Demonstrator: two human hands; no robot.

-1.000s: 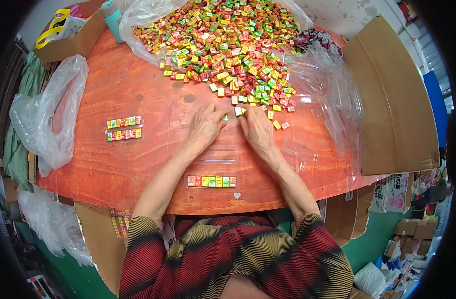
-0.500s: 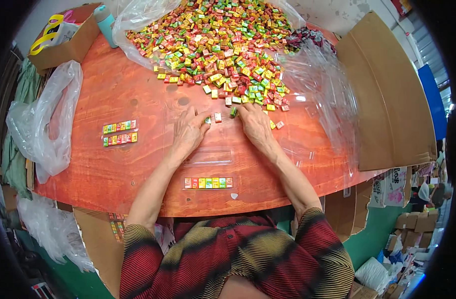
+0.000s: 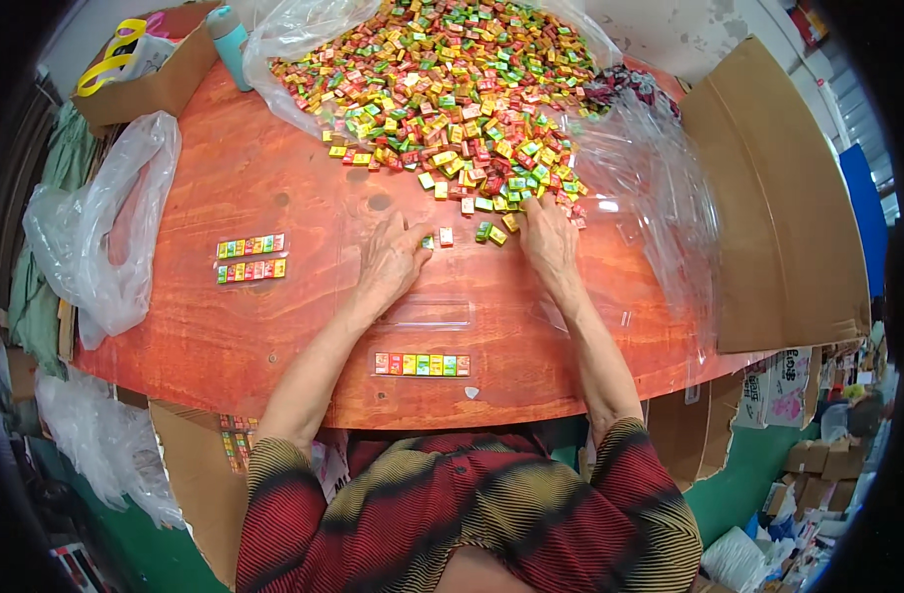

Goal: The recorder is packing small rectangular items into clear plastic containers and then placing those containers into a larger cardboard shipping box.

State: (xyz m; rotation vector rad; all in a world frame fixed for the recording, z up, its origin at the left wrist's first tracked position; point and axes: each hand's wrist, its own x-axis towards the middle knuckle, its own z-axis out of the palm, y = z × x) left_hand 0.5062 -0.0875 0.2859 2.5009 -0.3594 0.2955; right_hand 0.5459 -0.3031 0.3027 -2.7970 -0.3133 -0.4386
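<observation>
My left hand [image 3: 391, 262] rests low over the table, thumb and forefinger closed around a small green box [image 3: 428, 242]. Just right of it stands a small red-and-white box [image 3: 446, 236]. My right hand [image 3: 551, 247] reaches to the lower right edge of a big pile of tiny coloured boxes [image 3: 452, 89], fingers bent down among them; what they grip is hidden. Between the hands lie a loose green box [image 3: 484, 231] and a yellow-green box [image 3: 497, 236]. Nearer me is a clear plastic tray [image 3: 422, 314], and below it a filled row of boxes [image 3: 422, 365].
Two more filled rows [image 3: 251, 257] lie at the left. Around them are a clear plastic bag [image 3: 101, 237], an open carton [image 3: 161, 89] and a turquoise bottle [image 3: 229, 49]. Clear plastic trays [image 3: 650, 188] heap at the right, beside a tall cardboard panel [image 3: 783, 208].
My right hand has moved right, away from the loose green box, to the pile's edge. My left hand stays by its small box. The whole view has shifted slightly.
</observation>
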